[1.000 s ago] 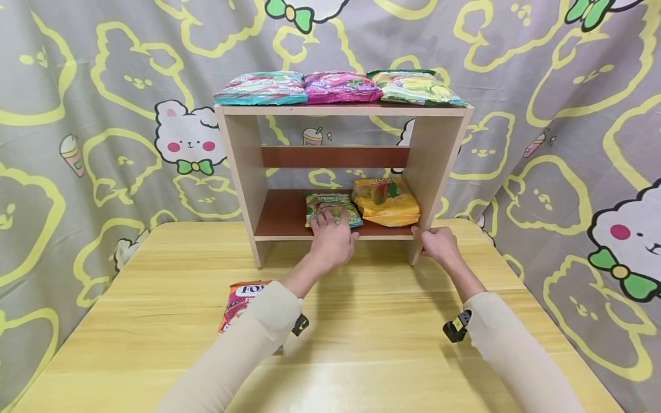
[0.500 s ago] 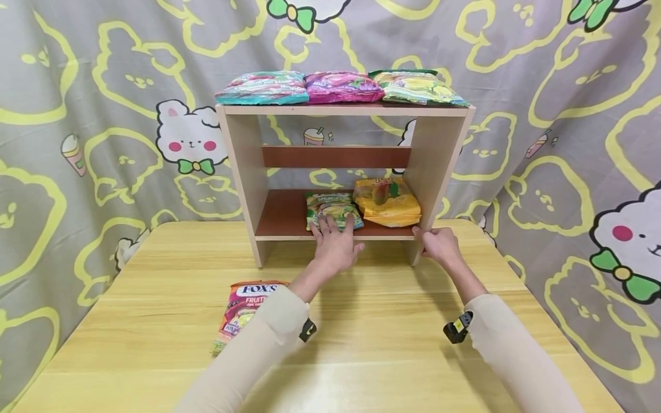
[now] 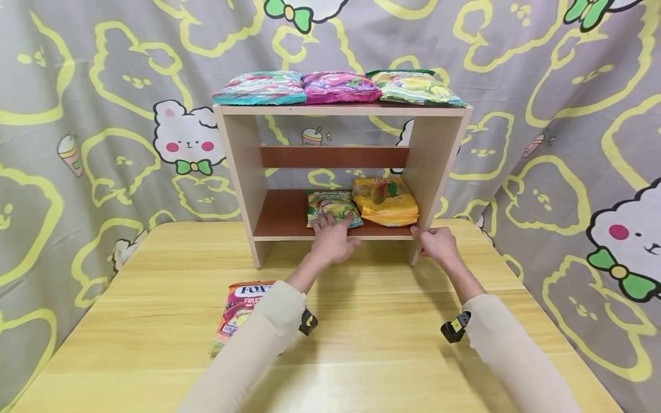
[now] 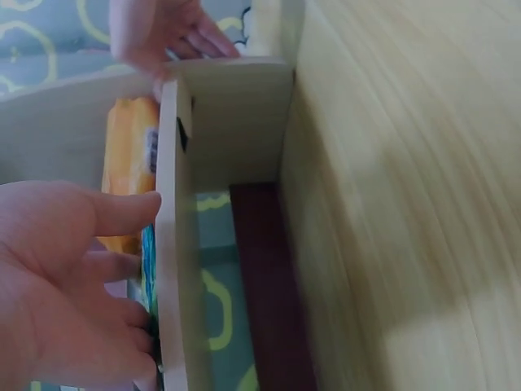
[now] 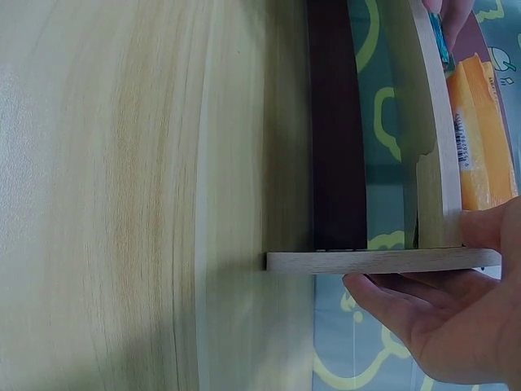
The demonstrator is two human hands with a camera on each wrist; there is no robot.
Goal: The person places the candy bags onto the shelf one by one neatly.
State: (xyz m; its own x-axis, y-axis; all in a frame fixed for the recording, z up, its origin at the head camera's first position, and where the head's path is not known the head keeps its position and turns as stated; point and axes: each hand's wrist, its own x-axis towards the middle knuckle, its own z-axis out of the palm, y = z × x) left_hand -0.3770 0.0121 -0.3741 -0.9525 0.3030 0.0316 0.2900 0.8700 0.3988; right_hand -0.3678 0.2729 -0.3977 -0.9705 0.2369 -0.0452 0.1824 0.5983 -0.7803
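Observation:
A small two-tier shelf [image 3: 335,237] stands on the wooden table. On its lower board lie a green candy bag [image 3: 330,205] and, to the right, a yellow-orange candy bag [image 3: 395,209]. My left hand [image 3: 332,241] rests its spread fingers on the front of the green bag; in the left wrist view its thumb lies by the board's front edge. With my right hand [image 3: 438,243] I hold the shelf's right side panel. The right wrist view puts the thumb on the inner side and the fingers [image 5: 399,301] on the outer face.
Teal [image 3: 263,89], magenta [image 3: 341,88] and yellow-green [image 3: 415,87] candy bags lie side by side on the top board. A red-orange FOX'S candy bag [image 3: 240,312] is on the table, partly behind my left sleeve. A patterned curtain [image 3: 124,172] hangs around the table.
My left hand has slid back from the middle of the green bag towards its front edge, uncovering more of it. My right hand keeps its hold on the panel.

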